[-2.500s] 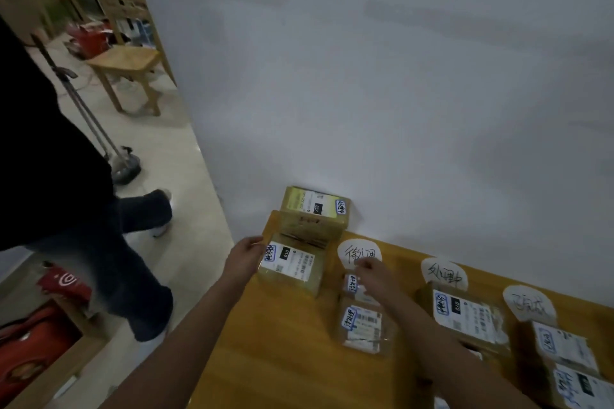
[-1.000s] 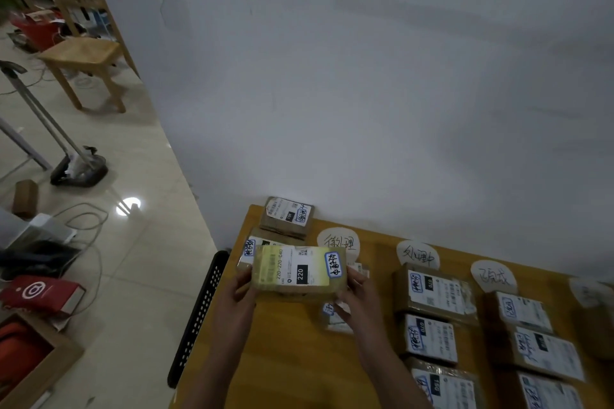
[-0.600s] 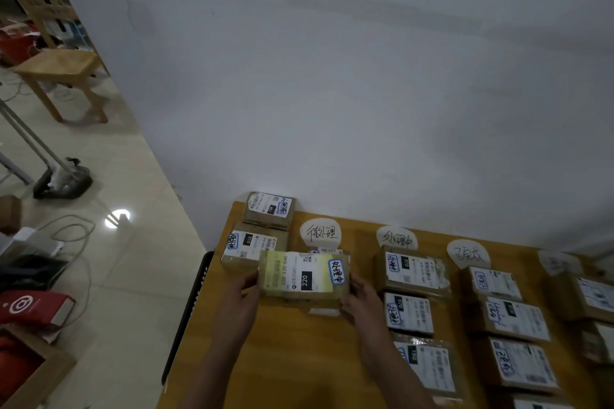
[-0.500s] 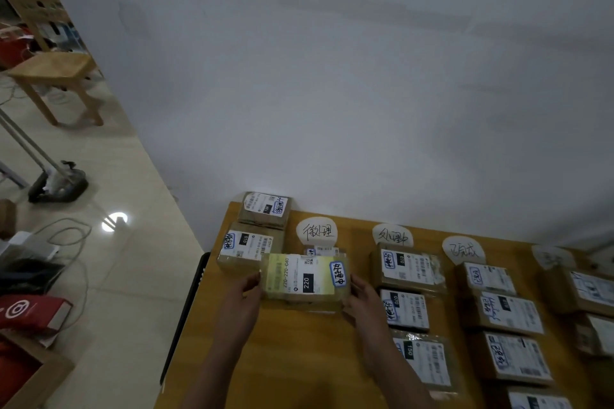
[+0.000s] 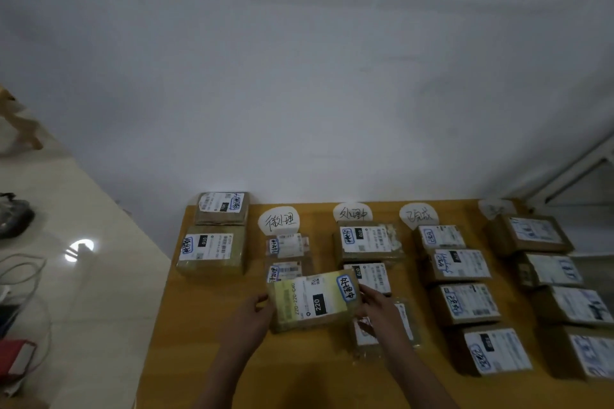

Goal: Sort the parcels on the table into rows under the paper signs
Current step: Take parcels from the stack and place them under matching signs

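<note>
**Parcel held at both ends, its row just to the right**

The brown cardboard parcel with the white and yellow-green "220" label [image 5: 314, 300] sits between both grips and seems lifted clear of the wooden tabletop [image 5: 206, 359]. The left grip [image 5: 247, 315], a bare hand, has its fingers curled round the parcel's left short end. The right grip [image 5: 378, 310] clasps the right short end, close by the blue-edged handwritten sticker. The parcel's long axis runs left to right across the person. Its right end is tipped slightly away and its label faces up.

The writing on that sticker looks like the writing on the round white paper sign second from the left [image 5: 353, 213], though it is small to read. Three parcels lie in the row under that sign:

- A taped brown box [image 5: 367, 242] is just below the sign.
- A second labelled box [image 5: 373, 276] is partly hidden behind the held parcel.
- A film-wrapped parcel [image 5: 403, 325] lies mostly beneath the right grip.

This row is just to the right of the held parcel, so the right grip is the nearer one. I judge the open place to be at the near end of the row, past the film-wrapped parcel. Reaching it calls for a short carry to the right and back toward the person, with the long axis kept crosswise as the row's boxes lie.

Two small parcels under the leftmost paper sign [image 5: 279, 221] lie right behind the held parcel.
</note>
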